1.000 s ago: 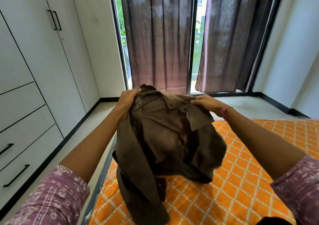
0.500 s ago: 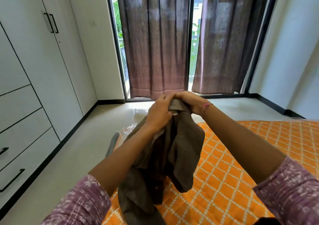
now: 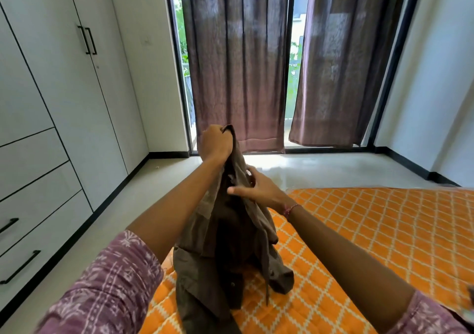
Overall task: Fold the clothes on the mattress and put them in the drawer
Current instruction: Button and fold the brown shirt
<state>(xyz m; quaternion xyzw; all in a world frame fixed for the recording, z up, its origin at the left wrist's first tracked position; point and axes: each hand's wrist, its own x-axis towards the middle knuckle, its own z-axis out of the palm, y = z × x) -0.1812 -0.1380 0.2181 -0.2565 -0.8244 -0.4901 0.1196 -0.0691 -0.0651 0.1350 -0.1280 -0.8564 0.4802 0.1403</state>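
Brown shirt (image 3: 228, 236) held up over near corner of mattress (image 3: 384, 231), bunched lengthwise, lower hem and one sleeve draped on the orange lattice-patterned cover. Left hand (image 3: 216, 144) raised highest, fingers curled tight round the top of the garment, fabric emerging from the fist just right of the knuckles. Right hand (image 3: 259, 187) lower, on the right side of the hanging cloth; thumb and forefinger extended along the fabric, remaining fingers partly folded into a crease, apparently pinching it, though exact hold partly hidden by the cloth. Thread bracelet (image 3: 291, 209) on right wrist. Purple printed sleeves (image 3: 110, 287) on both forearms, pushed back to the elbow.

Drawers (image 3: 38, 200) in white wardrobe (image 3: 77, 102) along left wall, all closed, black bar handles on the lower two; tall doors above and beside, paired black handles near the top. Well apart from the garment, separated by a strip of pale floor (image 3: 115, 205).

Dark sheer curtains (image 3: 238, 64) across black-framed floor-length window at far wall, daylight and greenery visible in the gaps at left edge and between the two panels. White wall (image 3: 436, 90) at right, black skirting along its base.
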